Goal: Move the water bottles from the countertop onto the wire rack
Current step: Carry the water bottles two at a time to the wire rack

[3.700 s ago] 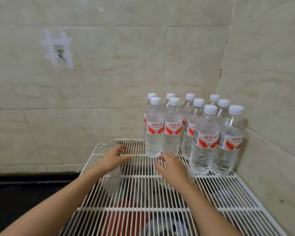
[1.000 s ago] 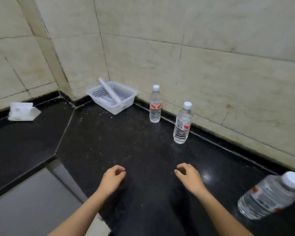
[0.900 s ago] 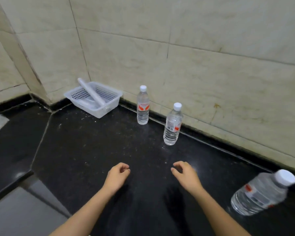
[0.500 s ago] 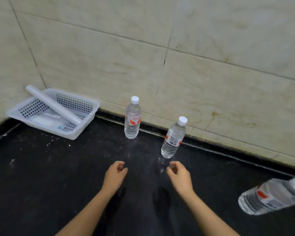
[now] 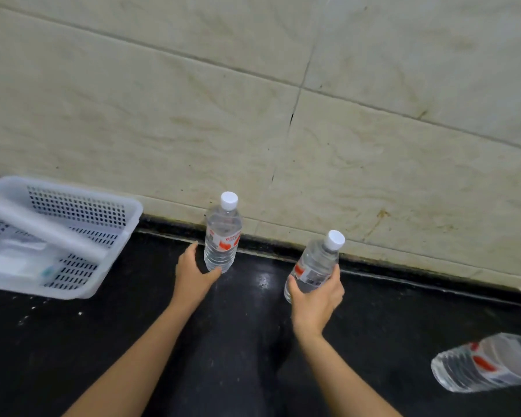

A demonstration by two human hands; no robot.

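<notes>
Two hands that were empty half a second back are on it now: right hand (image 5: pixel 315 299) wrapped round the right water bottle (image 5: pixel 316 260), left hand (image 5: pixel 193 273) spread open against the left water bottle (image 5: pixel 223 236) standing on the black countertop (image 5: pixel 103 341), so the rack run's close.

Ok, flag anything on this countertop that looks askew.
The bottle at the right edge looks tipped nearly flat, unlike the upright bottle by the wall; lens distortion may exaggerate it. Nothing looks spilled.
</notes>
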